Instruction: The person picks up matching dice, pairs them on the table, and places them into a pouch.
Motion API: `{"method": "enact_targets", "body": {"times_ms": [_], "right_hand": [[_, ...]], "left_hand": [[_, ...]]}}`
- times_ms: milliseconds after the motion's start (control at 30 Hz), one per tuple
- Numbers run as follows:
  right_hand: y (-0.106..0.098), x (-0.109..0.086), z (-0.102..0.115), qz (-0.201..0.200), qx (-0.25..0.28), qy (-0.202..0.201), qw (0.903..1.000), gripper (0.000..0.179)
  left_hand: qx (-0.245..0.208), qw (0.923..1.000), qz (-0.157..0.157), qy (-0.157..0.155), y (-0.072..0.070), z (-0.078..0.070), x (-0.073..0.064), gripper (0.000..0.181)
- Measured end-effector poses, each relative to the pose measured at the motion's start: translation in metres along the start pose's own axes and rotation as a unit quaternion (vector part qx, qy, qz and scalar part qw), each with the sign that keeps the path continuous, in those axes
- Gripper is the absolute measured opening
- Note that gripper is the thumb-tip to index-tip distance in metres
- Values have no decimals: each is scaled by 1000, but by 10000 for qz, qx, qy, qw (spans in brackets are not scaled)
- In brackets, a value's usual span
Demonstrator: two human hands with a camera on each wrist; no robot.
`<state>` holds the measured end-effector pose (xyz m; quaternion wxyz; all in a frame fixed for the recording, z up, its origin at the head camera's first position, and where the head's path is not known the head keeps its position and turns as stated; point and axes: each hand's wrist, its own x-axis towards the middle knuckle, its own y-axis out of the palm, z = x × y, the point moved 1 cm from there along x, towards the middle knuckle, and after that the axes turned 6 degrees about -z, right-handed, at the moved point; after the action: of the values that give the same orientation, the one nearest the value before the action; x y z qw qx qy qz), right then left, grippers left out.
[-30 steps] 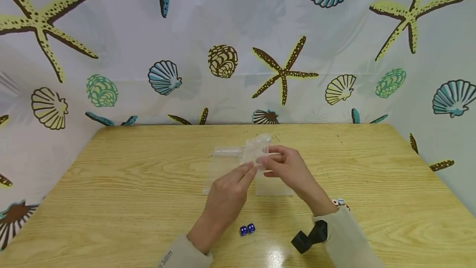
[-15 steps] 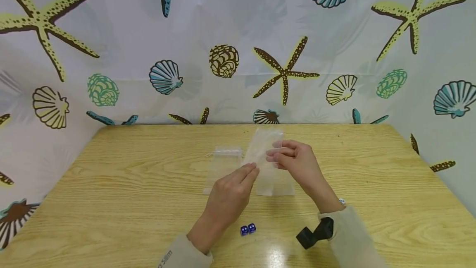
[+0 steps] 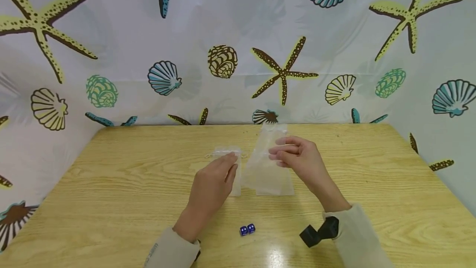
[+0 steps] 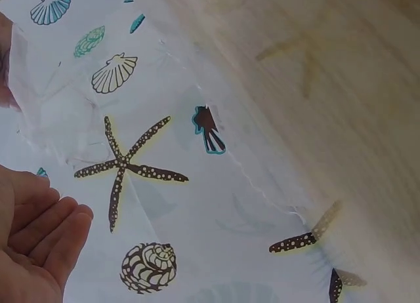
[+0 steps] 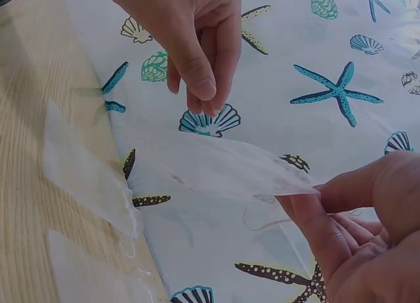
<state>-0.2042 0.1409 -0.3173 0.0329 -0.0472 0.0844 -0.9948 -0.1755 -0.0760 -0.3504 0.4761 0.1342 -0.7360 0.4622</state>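
Note:
My right hand (image 3: 305, 160) pinches the side edge of a sheer white drawstring pouch (image 3: 260, 164), raised and slanting above the table. In the right wrist view the thumb and fingertips grip this pouch (image 5: 216, 165), and a thin string loop dangles beside them. My left hand (image 3: 212, 185) hovers to its left with fingers loosely bent and nothing in them, apart from the raised pouch. Below that hand lies a second sheer pouch (image 3: 237, 179), partly covered by it. A third pouch (image 3: 282, 187) lies flat on the right, its upper part behind the raised one.
Two blue dice (image 3: 247, 229) sit near the front of the wooden table (image 3: 130, 202). A black wrist-mounted device (image 3: 320, 231) is on the right sleeve. White cloth (image 3: 186, 102) printed with shells and starfish hangs along the table's back edge and sides.
The pouch in my right hand has unfolded to full length and shifted right and up. My left hand has let go of it and moved left. White and red dice by the right wrist are now hidden.

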Motion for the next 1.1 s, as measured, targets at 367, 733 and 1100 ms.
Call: {"method": "enact_targets", "body": {"times_ms": [367,733,1100], "right_hand": [[16,-13,11,490,-60,-242,9985,30],[18,-12,6,663,-243,-342,9969,30],[17,-11,0,766,-548,-474,9944,26]], "left_hand": [[-2478,9233,934,-2784,4,22,-1,26],[-4945,7379,1909,-4177,1,23,6,43],[-5030,7342,1497,-4307,0,11,6,39]]}}
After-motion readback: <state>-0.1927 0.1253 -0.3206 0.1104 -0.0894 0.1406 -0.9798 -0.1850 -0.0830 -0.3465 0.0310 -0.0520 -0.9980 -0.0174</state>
